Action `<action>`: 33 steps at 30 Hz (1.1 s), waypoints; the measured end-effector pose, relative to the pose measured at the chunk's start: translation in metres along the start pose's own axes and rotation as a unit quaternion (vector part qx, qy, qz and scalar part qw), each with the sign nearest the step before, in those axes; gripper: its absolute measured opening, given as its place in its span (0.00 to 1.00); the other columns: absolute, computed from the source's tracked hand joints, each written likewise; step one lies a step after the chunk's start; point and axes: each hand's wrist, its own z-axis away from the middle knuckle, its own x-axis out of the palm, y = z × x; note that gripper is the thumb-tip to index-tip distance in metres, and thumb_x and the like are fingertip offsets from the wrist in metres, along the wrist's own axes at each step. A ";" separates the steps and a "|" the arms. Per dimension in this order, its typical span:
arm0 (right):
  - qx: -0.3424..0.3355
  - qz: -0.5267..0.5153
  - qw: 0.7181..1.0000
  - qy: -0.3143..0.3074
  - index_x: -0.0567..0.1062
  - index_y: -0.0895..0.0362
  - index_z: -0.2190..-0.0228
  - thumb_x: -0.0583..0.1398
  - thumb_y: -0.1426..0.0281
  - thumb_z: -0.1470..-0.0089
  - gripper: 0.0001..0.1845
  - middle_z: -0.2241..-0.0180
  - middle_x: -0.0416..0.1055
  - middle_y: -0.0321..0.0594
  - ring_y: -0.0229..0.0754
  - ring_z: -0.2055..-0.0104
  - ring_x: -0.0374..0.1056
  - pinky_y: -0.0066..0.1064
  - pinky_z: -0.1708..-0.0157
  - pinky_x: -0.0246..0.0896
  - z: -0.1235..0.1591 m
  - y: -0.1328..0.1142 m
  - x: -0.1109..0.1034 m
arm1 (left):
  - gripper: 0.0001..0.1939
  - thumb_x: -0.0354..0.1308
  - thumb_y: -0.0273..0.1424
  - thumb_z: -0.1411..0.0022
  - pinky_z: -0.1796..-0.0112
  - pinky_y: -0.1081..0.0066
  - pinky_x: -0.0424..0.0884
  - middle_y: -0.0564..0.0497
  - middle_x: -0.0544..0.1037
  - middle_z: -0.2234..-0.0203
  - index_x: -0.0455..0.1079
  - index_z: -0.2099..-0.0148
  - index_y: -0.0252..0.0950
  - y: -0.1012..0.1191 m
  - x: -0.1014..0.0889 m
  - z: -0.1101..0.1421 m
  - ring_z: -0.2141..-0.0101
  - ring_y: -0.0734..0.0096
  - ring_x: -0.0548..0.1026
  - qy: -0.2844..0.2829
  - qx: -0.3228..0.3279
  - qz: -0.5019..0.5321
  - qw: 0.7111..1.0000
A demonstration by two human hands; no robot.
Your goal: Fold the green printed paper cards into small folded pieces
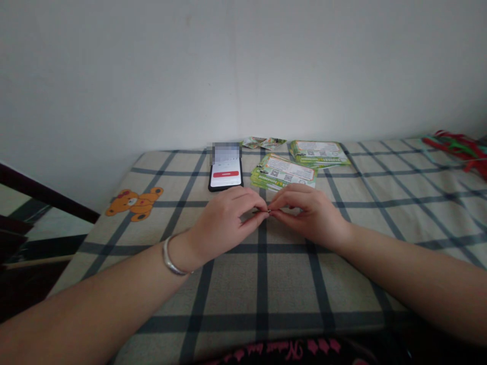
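Over the middle of the checked tablecloth point(236, 289), my two hands meet fingertip to fingertip. My left hand point(228, 218), with a silver bangle at its wrist, is closed in a pinch of thumb and forefinger. A matching pinch closes my right hand point(312, 213). Between the fingertips is a tiny dark thing, too small and too covered to name. Just beyond the hands lies a fanned stack of green and white printed cards point(289, 170). A phone point(226, 175) with a lit screen lies flat beyond my left hand.
A second stack of printed cards point(317, 151) lies farther back, beside some folded printed pieces point(262, 142) near the wall point(243, 71). An orange teddy bear figure point(133, 203) is at the left. Red and green material point(462, 147) lies at the far right edge.
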 end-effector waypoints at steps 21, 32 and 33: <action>-0.056 0.006 0.998 -0.012 0.74 0.56 0.68 0.59 0.73 0.44 0.03 0.64 0.74 0.41 0.40 0.62 0.70 0.32 0.64 0.67 0.000 0.006 -0.003 | 0.06 0.56 0.20 0.43 0.58 0.70 0.67 0.53 0.72 0.67 0.65 0.66 0.35 -0.002 -0.002 0.000 0.62 0.72 0.70 -0.007 -0.044 0.041 0.998; -0.005 -0.001 0.999 -0.034 0.70 0.55 0.66 0.59 0.79 0.50 0.09 0.57 0.70 0.41 0.40 0.55 0.68 0.33 0.56 0.66 0.001 0.007 -0.005 | 0.07 0.54 0.18 0.44 0.61 0.71 0.67 0.53 0.72 0.69 0.66 0.66 0.34 -0.007 0.001 -0.001 0.65 0.74 0.70 0.005 -0.076 0.046 0.996; -0.002 -0.006 0.999 -0.033 0.70 0.55 0.66 0.59 0.79 0.50 0.09 0.57 0.70 0.41 0.40 0.55 0.68 0.33 0.57 0.66 0.001 0.007 -0.004 | 0.06 0.54 0.19 0.43 0.61 0.71 0.67 0.53 0.72 0.69 0.67 0.66 0.34 -0.007 0.001 -0.001 0.65 0.74 0.71 0.006 -0.074 0.045 0.996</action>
